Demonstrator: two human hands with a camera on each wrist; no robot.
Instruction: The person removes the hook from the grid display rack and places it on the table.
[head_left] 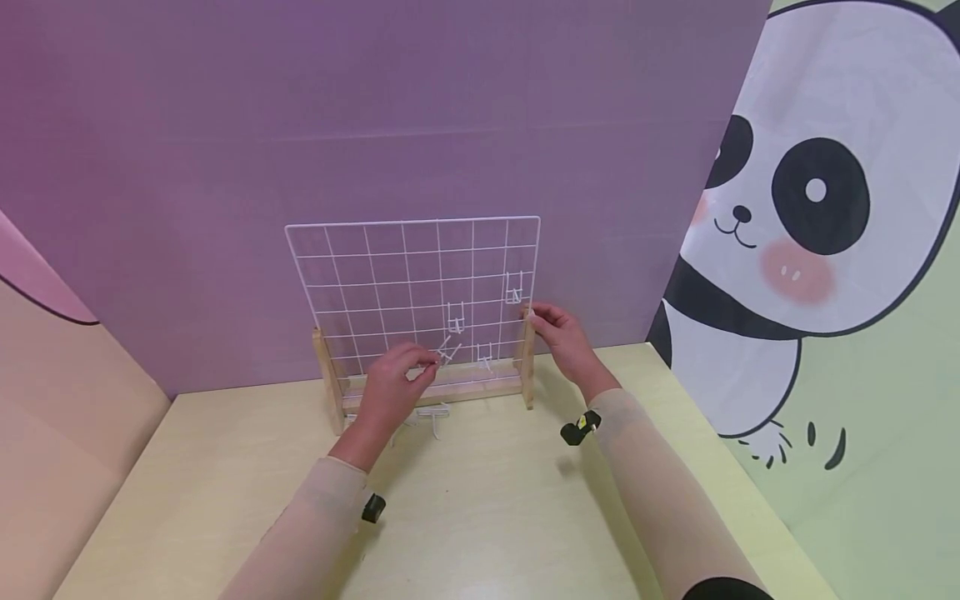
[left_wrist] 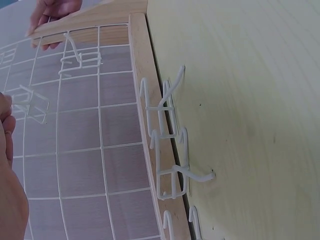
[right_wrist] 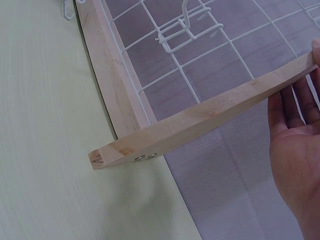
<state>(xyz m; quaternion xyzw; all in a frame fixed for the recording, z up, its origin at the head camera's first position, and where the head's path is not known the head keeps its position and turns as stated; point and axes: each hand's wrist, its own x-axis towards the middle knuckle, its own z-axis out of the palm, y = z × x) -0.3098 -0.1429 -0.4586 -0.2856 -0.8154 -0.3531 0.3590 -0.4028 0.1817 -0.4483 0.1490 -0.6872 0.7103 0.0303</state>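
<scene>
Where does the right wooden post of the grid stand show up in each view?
Head: the right wooden post stands right of centre, the right hand gripping its top.
Left wrist: top left, slanting.
Right wrist: a diagonal bar across the middle.
Shared landmark: the white wire grid.

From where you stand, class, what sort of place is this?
Probably a staged indoor craft or demonstration corner, not a home: a pale yellow tabletop, a plain purple backdrop board, a cartoon panda wall hanging, and a white wire grid panel in a wooden stand.
</scene>
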